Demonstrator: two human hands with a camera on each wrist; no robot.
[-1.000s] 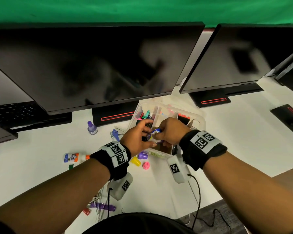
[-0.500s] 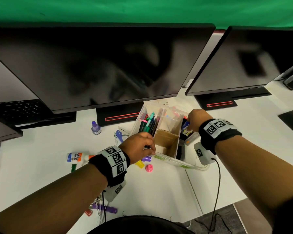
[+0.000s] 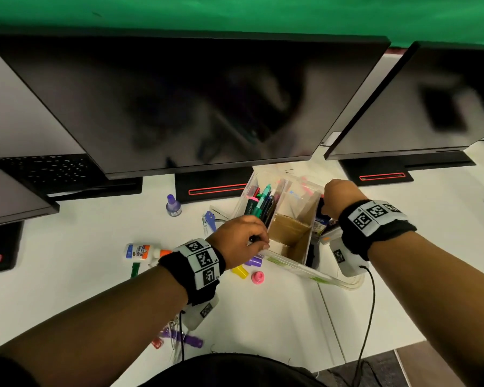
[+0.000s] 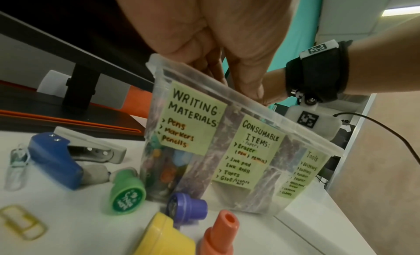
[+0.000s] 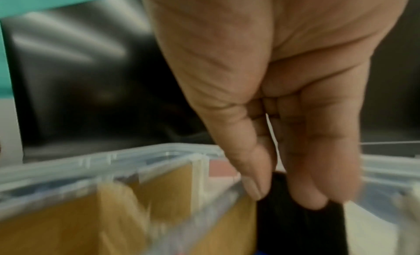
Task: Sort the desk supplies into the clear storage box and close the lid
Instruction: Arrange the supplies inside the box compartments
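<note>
Fingers inside clear box, stamps crowding its front.

stamp caps crowding box front, monitor overhanging behind

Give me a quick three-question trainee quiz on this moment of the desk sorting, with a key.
1. True or false: the lid is already on the clear storage box.
2. Which label is on the compartment nearest the left hand? A. Tools B. Writing Materials C. Consumable Items
3. Fill in: the glue bottle lies on the ____, to the left of the box.

Key: 1. False; the box is open, and the right hand reaches into its right end. 2. B; the left wrist view shows that label below the hand. 3. desk.
</note>
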